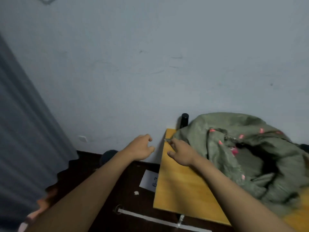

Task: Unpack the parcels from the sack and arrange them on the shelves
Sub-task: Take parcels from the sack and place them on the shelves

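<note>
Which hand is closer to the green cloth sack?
Right. The right hand reaches over the wooden table at the green cloth sack's edge; the left hand hovers off the table, farther left.

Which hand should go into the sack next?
Right, probably. The right hand is already over the wooden board at the edge of the green sack, whose dark opening faces it. The left hand hangs off the board, farther away.

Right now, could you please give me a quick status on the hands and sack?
Left hand open, mid-air. Right hand pinching olive-green fabric sack edge on yellow wooden table. No parcels visible.
</note>
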